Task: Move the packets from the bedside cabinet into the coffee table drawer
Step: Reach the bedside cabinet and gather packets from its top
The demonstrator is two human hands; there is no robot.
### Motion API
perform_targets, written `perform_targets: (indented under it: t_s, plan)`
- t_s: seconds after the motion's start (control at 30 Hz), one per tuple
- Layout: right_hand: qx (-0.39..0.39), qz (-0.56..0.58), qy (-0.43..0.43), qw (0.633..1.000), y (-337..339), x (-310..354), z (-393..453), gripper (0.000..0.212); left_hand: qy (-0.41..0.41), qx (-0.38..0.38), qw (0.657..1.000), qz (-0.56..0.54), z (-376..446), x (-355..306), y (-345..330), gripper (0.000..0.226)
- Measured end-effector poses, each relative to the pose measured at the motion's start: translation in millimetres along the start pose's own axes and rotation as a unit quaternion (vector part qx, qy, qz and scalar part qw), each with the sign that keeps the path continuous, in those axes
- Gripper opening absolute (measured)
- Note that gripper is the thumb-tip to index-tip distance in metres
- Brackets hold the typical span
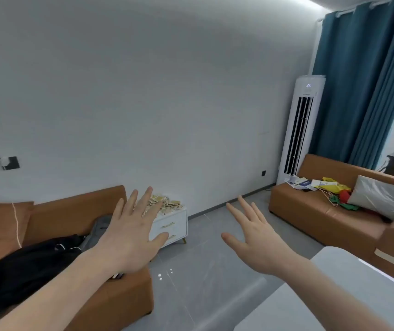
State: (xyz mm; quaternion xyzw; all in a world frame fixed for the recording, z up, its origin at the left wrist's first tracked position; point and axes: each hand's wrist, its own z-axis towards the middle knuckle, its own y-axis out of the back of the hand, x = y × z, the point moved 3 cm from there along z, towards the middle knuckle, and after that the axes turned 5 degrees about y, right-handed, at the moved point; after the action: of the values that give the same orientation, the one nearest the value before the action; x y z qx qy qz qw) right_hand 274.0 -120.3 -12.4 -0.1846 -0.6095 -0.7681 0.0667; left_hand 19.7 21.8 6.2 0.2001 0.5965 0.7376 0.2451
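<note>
While you stood back from the furniture, both of your hands were raised in front of you with nothing in them: the left hand (133, 235) was spread flat, fingers straight and apart, and the right hand (255, 237) was likewise splayed, palm down. Neither touched anything. That empty, spread posture read as a start-of-work pose rather than a reach, since you were too far off to grasp.

Your packets (167, 203) lay in a loose heap on top of the white bedside cabinet (174, 225), which stood against the wall just beside the end of the brown sofa (71, 211). Piled on that top, they were easy to scoop without opening its two drawers. From your view your left fingertips overlapped the heap, but that was only line of sight; the cabinet sat well beyond both hands, across open floor.

The pale surface at your lower right was probably the coffee table (334, 283); its drawer was not visible. A black bag (23, 266) lay on the sofa near your left forearm.
</note>
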Motion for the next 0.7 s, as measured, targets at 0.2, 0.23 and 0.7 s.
perform_targets:
  t_s: [0.2, 0.23, 0.7]
  plan:
    - [0.039, -0.005, -0.042, 0.998, -47.0, -14.8, 37.6, 0.078, 0.0, 0.053, 0.998, -0.025, 44.9, 38.9, -60.3, 0.077]
    - [0.048, -0.006, -0.049, 0.998, -54.0, -20.3, 45.6, 0.078, 0.002, 0.07, 0.997, -0.028, 54.0, 43.4, -72.7, 0.077]
    - [0.124, 0.049, -0.071, 0.989, -122.0, -129.2, 258.6, 0.076, 0.03, 0.131, 0.989, -0.056, 268.7, 71.7, -192.2, 0.076]
